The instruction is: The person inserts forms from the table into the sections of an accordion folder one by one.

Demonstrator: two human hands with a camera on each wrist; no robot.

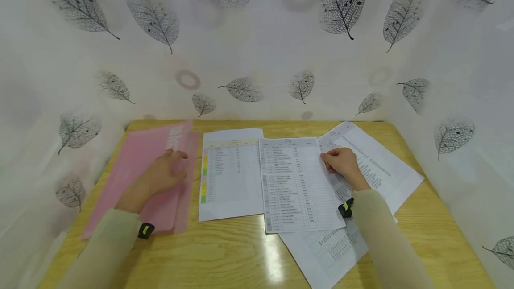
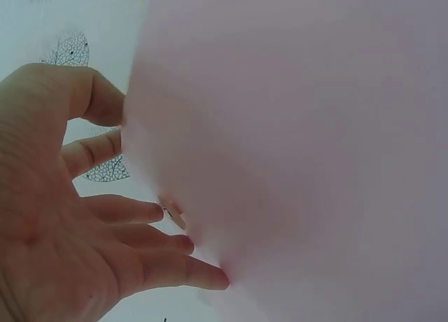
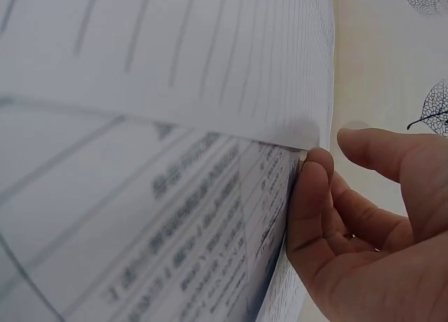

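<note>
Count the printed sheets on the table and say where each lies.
3, maybe more hidden beneath. Colour-marked sheet beside the pink folder; middle sheet, its edge touched by the right hand; large angled sheet under both.

Both forearms, in pale sleeves with a small black device at each wrist, reach forward from the near edge. The left hand [image 1: 162, 174] lies palm down, fingers [image 2: 150, 211] straight and slightly spread, thumb out to the side. The right hand [image 1: 343, 164] rests with knuckles up, its fingers [image 3: 308, 196] curled inward and thumb held apart.
</note>
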